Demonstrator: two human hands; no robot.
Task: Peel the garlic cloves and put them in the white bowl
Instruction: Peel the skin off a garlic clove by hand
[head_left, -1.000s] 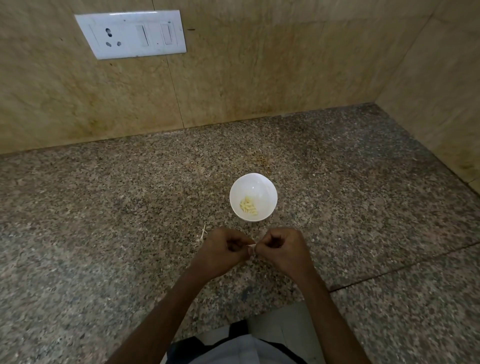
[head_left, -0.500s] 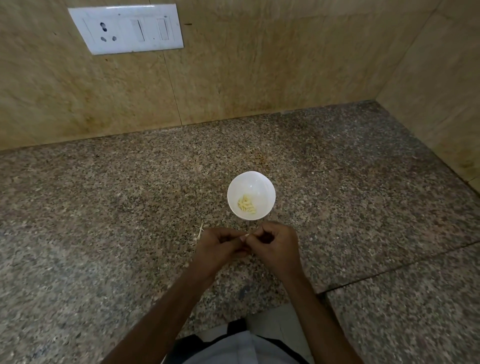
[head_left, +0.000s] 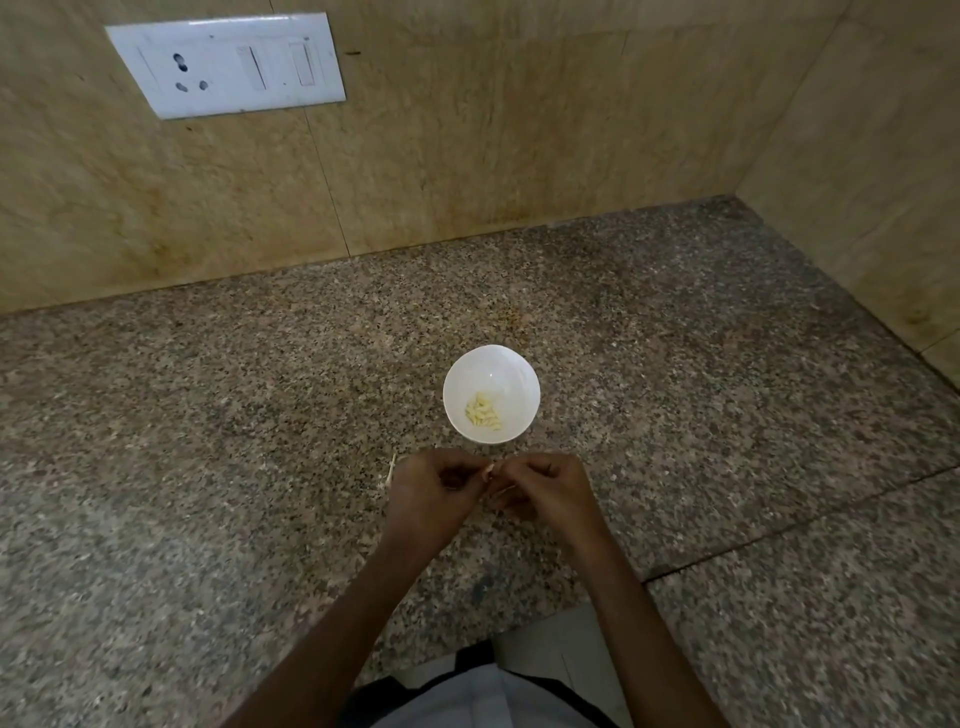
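**Granite desk, one clove in work**

Speckled granite desk, polished, brown-grey grain, with a joint line running off to the right of the hands. Beige stone-look wall tiles behind; a white plastic switch plate sits high up, far beyond the left hand.

- White bowl: small, round, glossy, just beyond the hands. A low heap of peeled cloves lies in it, pale yellow and smooth, too small to count.
- Left hand and right hand meet fingertip to fingertip, fingers curled, both pinching a tiny pale garlic clove.
- Papery skin sliver on the desk, just left of the left hand.

Judgement: partly done. This clove is mid-peel and not yet bowled. No unpeeled stock is visible, so the remainder is unknown.
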